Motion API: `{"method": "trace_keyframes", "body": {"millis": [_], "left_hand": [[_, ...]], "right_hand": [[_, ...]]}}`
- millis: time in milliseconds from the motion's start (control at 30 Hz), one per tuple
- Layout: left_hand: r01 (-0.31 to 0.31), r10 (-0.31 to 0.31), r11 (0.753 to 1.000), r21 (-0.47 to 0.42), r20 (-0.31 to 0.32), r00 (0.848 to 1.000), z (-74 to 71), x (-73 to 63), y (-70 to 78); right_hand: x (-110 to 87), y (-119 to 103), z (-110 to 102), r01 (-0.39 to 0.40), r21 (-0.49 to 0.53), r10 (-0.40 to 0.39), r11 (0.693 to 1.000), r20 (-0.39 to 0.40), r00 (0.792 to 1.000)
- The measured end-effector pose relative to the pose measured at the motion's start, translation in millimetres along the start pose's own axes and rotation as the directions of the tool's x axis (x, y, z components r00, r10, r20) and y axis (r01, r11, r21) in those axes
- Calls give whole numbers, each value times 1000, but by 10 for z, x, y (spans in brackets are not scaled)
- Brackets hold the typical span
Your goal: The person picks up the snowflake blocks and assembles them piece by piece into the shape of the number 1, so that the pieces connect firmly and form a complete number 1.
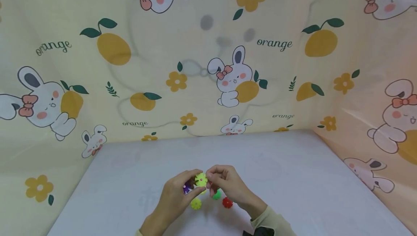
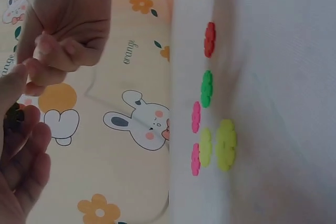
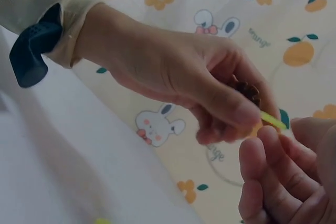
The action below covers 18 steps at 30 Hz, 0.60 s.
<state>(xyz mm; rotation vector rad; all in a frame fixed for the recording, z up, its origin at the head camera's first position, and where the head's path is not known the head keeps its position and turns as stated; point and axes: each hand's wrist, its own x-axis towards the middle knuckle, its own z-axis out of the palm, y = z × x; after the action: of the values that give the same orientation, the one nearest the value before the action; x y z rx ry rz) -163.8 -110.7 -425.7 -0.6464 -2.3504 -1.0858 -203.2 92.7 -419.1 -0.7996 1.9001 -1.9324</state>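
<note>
Both hands meet above the white table around a yellow flower-shaped interlocking disc (image 1: 201, 180). The left hand (image 1: 176, 190) grips it between thumb and fingers, together with a purple disc (image 1: 186, 188). Seen from the right wrist, the yellow disc (image 3: 274, 120) is edge-on at the left thumb tip, and a dark disc (image 3: 248, 92) sits behind that thumb. The right hand (image 1: 228, 183) has curled fingers, its thumb and fingertips pinching at the yellow disc's right edge. A bit of red shows beside those fingertips; the fingers hide the rest.
Loose discs lie on the table below the hands: yellow (image 1: 196, 203), green (image 1: 216, 194) and red (image 1: 227, 202). The left wrist view also has pink discs (image 2: 196, 117) near them. A patterned cloth (image 1: 156, 58) rises behind the table (image 1: 277, 163) and at its sides.
</note>
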Motion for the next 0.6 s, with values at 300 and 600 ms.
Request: {"method": "trace_keyframes", "body": {"millis": [300,600], "left_hand": [[239,-230,960,-145,79,970,-37,55,-41],[309,-298,937,-165,89,950,-57,66,-134]], "right_hand": [[58,217,-248,-55,-205,28,977,-133,991],[87,519,-362,-141,-411,57,901,-210,976]]}}
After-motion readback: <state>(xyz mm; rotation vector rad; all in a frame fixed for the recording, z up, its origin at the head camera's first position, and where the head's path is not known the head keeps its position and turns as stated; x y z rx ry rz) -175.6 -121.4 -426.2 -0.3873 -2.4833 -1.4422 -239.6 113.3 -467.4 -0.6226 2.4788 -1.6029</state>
